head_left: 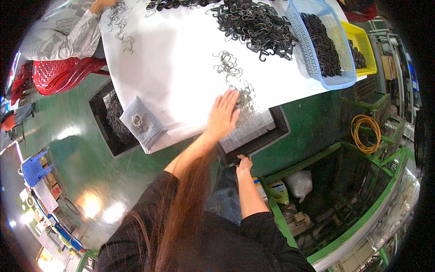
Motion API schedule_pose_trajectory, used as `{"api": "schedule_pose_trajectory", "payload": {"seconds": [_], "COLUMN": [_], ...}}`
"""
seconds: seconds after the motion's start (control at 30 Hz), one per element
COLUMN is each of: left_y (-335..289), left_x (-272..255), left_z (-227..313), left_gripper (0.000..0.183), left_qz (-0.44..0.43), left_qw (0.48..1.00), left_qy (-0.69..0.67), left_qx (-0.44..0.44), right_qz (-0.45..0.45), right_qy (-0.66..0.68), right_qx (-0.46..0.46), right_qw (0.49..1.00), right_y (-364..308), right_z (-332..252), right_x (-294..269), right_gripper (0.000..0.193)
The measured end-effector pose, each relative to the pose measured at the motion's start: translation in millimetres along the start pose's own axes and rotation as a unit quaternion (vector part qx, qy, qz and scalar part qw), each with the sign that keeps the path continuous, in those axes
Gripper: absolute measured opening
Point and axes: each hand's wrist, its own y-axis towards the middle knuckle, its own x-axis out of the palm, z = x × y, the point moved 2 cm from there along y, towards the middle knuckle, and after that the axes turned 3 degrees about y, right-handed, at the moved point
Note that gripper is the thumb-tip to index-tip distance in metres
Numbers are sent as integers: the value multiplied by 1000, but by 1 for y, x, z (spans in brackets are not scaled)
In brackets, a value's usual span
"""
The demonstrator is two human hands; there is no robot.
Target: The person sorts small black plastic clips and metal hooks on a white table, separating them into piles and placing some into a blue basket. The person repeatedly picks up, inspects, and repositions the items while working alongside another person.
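My left hand [223,113] lies on the white table [181,59] near its front edge, fingers stretched out. Beside its fingertips is a blurred cluster of thin metal wire hooks [247,102], reaching the table's edge. Below that edge sits a dark crate [258,146] with a pale sheet [244,136] inside. Lower down, my right hand [244,163] is closed on the crate's near rim. Farther up the table are another small group of wire hooks [228,65] and a large heap of black hooks [253,27].
A light-blue basket [340,80] and a yellow one [370,68] hold dark pieces at the right. A grey bag [147,131] lies on the table's left corner, above another dark crate [100,120]. A co-worker's sleeve [86,38] shows upper left. A green-framed bin [281,213] stands right.
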Motion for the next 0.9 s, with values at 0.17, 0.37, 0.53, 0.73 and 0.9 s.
{"api": "schedule_pose_trajectory", "payload": {"seconds": [0.17, 0.37, 0.53, 0.73, 0.9], "left_y": [-37, 41, 129, 91, 40], "left_x": [14, -21, -23, 23, 62], "left_z": [37, -27, -82, -16, 54], "left_gripper": [46, 43, 49, 51, 49], "left_qz": [-15, 169, 108, -64, -126], "left_qw": [996, 984, 987, 986, 976], "left_qy": [-82, 44, 111, 77, 25], "left_qx": [-1, 22, 33, 137, 174], "right_qz": [-48, 3, -15, -31, 4], "right_qy": [31, -3, 34, 24, 9], "right_qx": [-44, -71, -61, -86, -62], "right_qw": [997, 997, 997, 996, 998], "right_y": [16, 45, 56, 65, 68], "right_z": [7, 18, 18, 19, 15], "right_x": [-8, -27, -39, -39, -43], "right_gripper": [34, 37, 43, 45, 50]}}
